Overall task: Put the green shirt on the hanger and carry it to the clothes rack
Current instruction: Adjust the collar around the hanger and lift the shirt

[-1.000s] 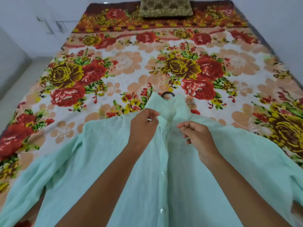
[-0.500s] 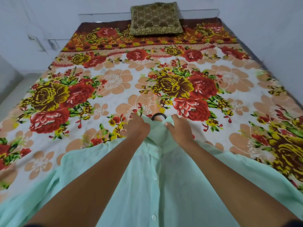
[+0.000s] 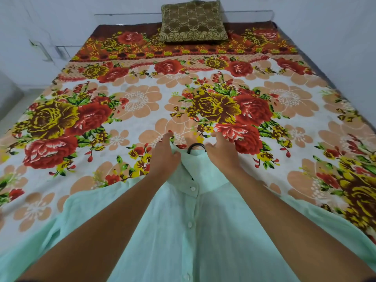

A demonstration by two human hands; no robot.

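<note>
Head view looks down over a pale mint-green button-front cotton shirt (image 3: 189,231) spread flat, front side up, on the near part of a bed covered with a white bedsheet printed with large red, yellow and peach flowers (image 3: 142,102). Its placket runs up the middle with small white buttons, and the collar lies at the far end of the shirt. From the collar opening a dark curved hanger hook (image 3: 195,146) pokes out onto the sheet; the body of the hanger is hidden inside the shirt.

Both bare forearms reach forward over the shirt. Left hand (image 3: 165,154) sits at the left side of the collar, its fingers curled round the collar fabric and gathering a fold of it beside the hook. Right hand (image 3: 222,152) sits at the right side of the collar, just beside the hook, with fingers bent down over the collar edge; whether it truly pinches the cloth or merely presses it I cannot tell.

At the far end of the bed, against the pale wall, a square olive-brown cushion with a gold pattern (image 3: 193,21) rests on the dark border of the sheet.
</note>
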